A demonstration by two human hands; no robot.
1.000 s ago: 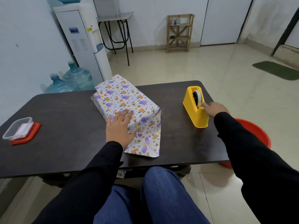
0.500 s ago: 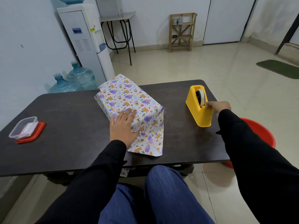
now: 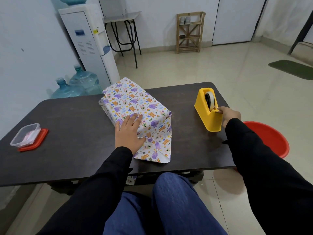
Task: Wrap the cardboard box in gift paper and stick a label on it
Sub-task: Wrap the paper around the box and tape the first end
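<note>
The box [image 3: 133, 100], covered in white gift paper with purple and orange animals, lies in the middle of the dark table [image 3: 71, 150]. Its near end is unsealed, with a paper flap [image 3: 157, 150] spread flat on the table. My left hand [image 3: 129, 133] lies flat on the near top edge and presses the paper down. A yellow tape dispenser [image 3: 205, 114] stands to the right. My right hand [image 3: 227, 115] pinches the tape end at the dispenser's cutter.
A clear plastic container [image 3: 25, 134] sits on its red lid [image 3: 36, 141] near the table's left edge. A red basin [image 3: 269, 138] is on the floor to the right. Beyond the table stand water bottles [image 3: 81, 83] and a dispenser [image 3: 89, 43].
My right hand slid from the tape roll down to the cutter at the dispenser's near end. The left hand stayed pressed on the box.
</note>
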